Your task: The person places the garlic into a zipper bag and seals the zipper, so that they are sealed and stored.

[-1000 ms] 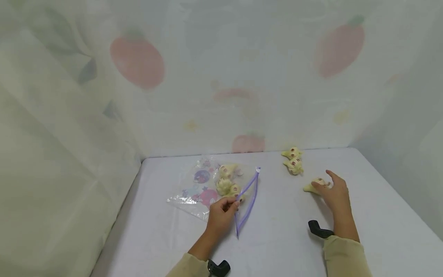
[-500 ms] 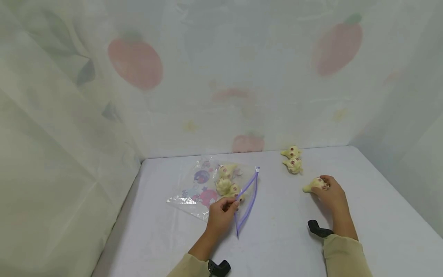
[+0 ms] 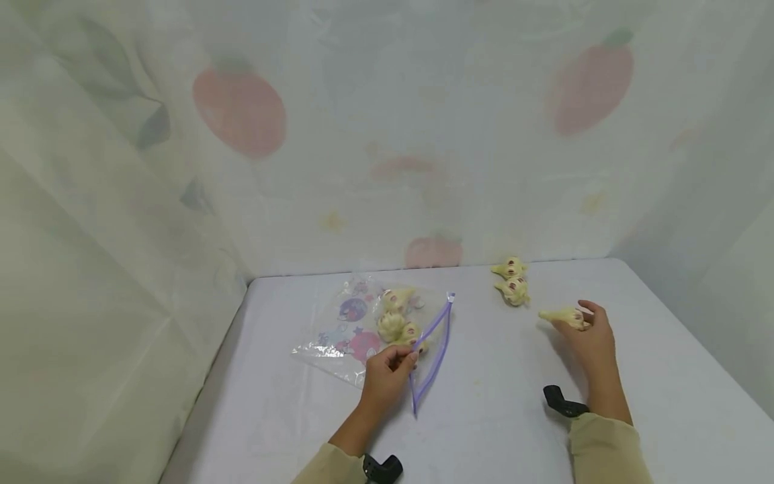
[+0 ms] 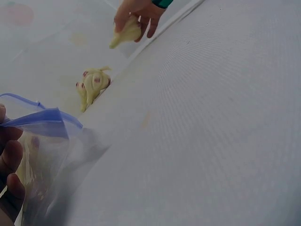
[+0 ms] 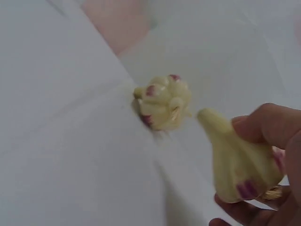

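In the head view my right hand (image 3: 592, 339) grips a pale yellow garlic bulb (image 3: 564, 317) with purple marks. The right wrist view shows this garlic bulb (image 5: 242, 162) between thumb and fingers, its neck pointing away from the palm. My left hand (image 3: 387, 376) pinches the purple zip edge (image 3: 437, 359) of a clear printed zip bag (image 3: 329, 343) that lies on the table. Several garlic bulbs (image 3: 392, 326) show through the plastic. In the left wrist view, the fingers (image 4: 11, 155) hold the zip edge, and its two strips stand apart.
Two more garlic bulbs (image 3: 512, 281) sit together near the back edge of the white table (image 3: 484, 417). Behind it hangs a pale curtain (image 3: 484, 202) with fruit prints. Another curtain (image 3: 109, 302) borders the left side.
My right hand has closed round the garlic bulb, lifted it off the table and shifted it slightly right. My left hand and the bag have stayed in place.
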The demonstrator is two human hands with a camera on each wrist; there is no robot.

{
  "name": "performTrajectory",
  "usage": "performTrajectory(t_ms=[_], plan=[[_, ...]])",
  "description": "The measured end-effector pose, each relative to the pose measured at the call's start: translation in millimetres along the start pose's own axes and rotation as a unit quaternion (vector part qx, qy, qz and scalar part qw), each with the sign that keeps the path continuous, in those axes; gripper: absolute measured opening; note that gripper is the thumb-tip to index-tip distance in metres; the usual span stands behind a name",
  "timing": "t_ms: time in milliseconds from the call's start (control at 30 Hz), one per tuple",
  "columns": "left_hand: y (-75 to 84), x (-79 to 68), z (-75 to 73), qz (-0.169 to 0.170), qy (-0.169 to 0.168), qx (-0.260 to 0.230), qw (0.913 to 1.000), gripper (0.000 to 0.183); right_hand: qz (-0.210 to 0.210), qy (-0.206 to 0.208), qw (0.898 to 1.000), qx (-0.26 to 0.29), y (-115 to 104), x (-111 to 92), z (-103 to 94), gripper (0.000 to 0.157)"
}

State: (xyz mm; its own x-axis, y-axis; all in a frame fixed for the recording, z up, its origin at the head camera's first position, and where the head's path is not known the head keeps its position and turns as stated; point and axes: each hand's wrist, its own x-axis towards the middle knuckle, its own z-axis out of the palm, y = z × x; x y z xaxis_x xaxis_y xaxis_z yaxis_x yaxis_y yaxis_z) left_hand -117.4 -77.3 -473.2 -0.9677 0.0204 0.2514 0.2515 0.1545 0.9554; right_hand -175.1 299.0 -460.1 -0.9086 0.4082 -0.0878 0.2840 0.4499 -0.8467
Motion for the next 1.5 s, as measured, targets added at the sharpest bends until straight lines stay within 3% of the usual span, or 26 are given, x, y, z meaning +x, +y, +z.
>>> performTrajectory(t_ms=[100,167,233,367,467,633,800,967,1233,1500], plan=[[-1.3,0.2,0.3,0.001,0.000,0.001,1.0000,0.009,-0.003,0.052,0.997,0.059,-11,-6,-8.5,0.075],[-1.5,0.4,0.4,0.001,0.001,0.002,1.0000,0.008,-0.001,0.073,0.989,0.132,-20,-10,-14.9,0.067],[-1.1,0.0,0.4,0.001,0.003,0.003,1.0000,0.007,-0.005,0.079,0.970,0.231,-30,-15,-22.0,0.062],[0.3,-0.3,0.0,-0.002,0.004,0.003,1.0000,0.005,-0.031,0.071,0.913,0.401,-48,-24,-33.0,0.061],[0.3,-0.6,-0.2,-0.004,0.003,0.001,1.0000,0.006,-0.050,0.062,0.897,0.434,-58,-32,-38.4,0.066],[-1.1,-1.3,-0.6,-0.003,0.000,-0.003,1.0000,0.006,-0.064,0.058,0.892,0.444,-68,-40,-42.9,0.070],[-1.4,-1.6,-0.3,-0.003,-0.001,-0.003,1.0000,0.007,-0.076,0.056,0.881,0.463,-68,-39,-41.2,0.064],[-0.1,-1.2,0.1,-0.001,0.003,-0.004,1.0000,0.007,-0.086,0.039,0.880,0.464,-68,-38,-38.1,0.058],[1.3,-0.6,-0.4,0.008,0.003,-0.007,0.9999,0.006,-0.101,0.047,0.890,0.442,-68,-37,-35.6,0.040],[0.6,-0.6,-0.5,0.001,0.000,-0.009,1.0000,0.008,-0.112,-0.012,0.925,0.363,-65,-38,-36.0,0.060]])
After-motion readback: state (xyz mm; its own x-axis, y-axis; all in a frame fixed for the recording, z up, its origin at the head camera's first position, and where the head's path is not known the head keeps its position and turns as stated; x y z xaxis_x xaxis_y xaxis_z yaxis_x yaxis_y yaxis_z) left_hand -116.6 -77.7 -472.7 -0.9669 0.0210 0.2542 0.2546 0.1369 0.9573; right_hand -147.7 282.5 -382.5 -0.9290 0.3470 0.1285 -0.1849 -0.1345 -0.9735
